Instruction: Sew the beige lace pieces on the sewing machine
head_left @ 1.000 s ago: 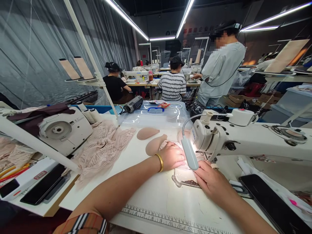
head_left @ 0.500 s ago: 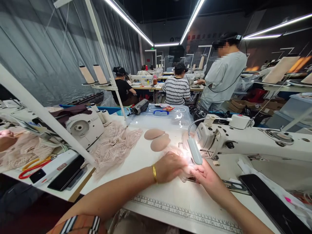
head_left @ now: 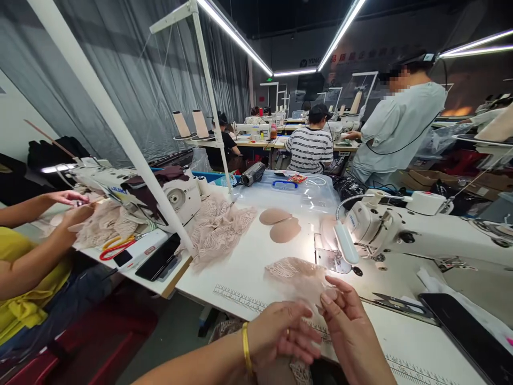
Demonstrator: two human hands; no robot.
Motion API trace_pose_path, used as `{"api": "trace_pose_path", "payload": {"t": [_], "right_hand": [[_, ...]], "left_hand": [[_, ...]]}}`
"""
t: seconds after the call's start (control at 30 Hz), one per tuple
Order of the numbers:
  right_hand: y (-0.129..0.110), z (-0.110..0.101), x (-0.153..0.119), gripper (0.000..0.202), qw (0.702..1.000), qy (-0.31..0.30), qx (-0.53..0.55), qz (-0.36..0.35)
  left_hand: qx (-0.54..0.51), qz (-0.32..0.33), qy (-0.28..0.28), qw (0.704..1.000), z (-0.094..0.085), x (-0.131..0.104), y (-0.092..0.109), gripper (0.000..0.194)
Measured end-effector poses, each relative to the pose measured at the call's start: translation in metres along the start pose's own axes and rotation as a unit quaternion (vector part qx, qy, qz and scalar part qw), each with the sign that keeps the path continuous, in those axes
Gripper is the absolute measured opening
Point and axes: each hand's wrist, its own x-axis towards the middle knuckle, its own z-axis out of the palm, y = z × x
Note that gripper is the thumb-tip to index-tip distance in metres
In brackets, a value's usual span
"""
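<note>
Sheer beige lace fabric hangs from my right hand, whose thumb and fingers pinch its edge above the front of the white table. My left hand, with a gold bangle at the wrist, is just left of it, fingers apart and slightly blurred, with nothing seen in them. Two beige oval pads lie farther back on the table. To their left is a heap of beige lace. The sewing machine stands at the right, its lamp lit over the metal needle plate.
A ruler strip runs along the front edge. Thread snips and a black phone lie at the right. A clear plastic box is behind. At the left, a person in yellow handles lace beside a white pole.
The view has swung left, showing the person in yellow. Both hands have come away from the needle area toward the front edge; the lace came with my right hand, and my left hand has opened.
</note>
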Motion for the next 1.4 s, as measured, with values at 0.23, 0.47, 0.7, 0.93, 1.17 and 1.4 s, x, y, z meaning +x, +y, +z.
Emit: {"api": "trace_pose_path", "payload": {"t": [0.23,0.47,0.7,0.93,1.17,1.4], "right_hand": [[0.009,-0.006,-0.04,0.054,0.993,-0.036,-0.115,0.002],[-0.021,-0.012,-0.005,0.077,0.989,-0.052,0.041,0.129],[-0.007,-0.005,-0.022,0.097,0.994,-0.011,0.065,0.091],[-0.005,-0.003,-0.021,0.096,0.997,0.05,0.038,0.043],[-0.009,-0.005,-0.018,0.09,0.995,0.056,0.052,0.062],[-0.013,-0.004,-0.014,0.09,0.993,0.069,0.057,0.071]], "left_hand": [[-0.197,0.16,0.106,0.962,0.015,0.021,0.005,0.047],[-0.165,0.15,0.002,0.975,0.025,0.004,0.002,0.052],[-0.185,0.16,0.03,0.969,0.025,0.013,0.004,0.048],[-0.181,0.17,0.064,0.967,0.037,0.028,0.006,0.047],[-0.164,0.164,0.072,0.97,0.04,0.036,0.009,0.053],[-0.18,0.154,0.091,0.967,0.044,0.044,0.012,0.054]]}}
